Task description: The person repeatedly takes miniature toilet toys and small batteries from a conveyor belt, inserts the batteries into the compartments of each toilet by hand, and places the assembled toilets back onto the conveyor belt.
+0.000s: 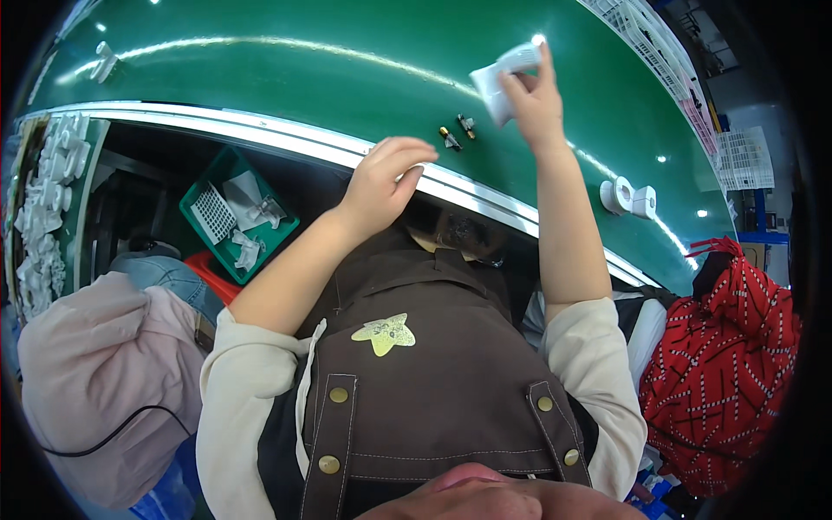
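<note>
Over the green work surface (347,87), my right hand (537,108) is closed on a white plastic housing (494,94), which has a slotted or ribbed end. The palm side and part of the housing are hidden by my fingers. My left hand (386,182) hovers by the metal front edge, fingers loosely bent and the thumb apart, with nothing visible in it. Between the two hands, on the green surface, lie two small dark fittings with brass-coloured ends, a nearer one (450,139) and a farther one (467,126).
White round plastic parts (617,196) lie at right; another white part (103,62) sits far left. A silver rail (260,121) borders the surface. Below left are a green basket (289,227) with white pieces and a rack of white parts (52,199). White crates (744,158) stand right.
</note>
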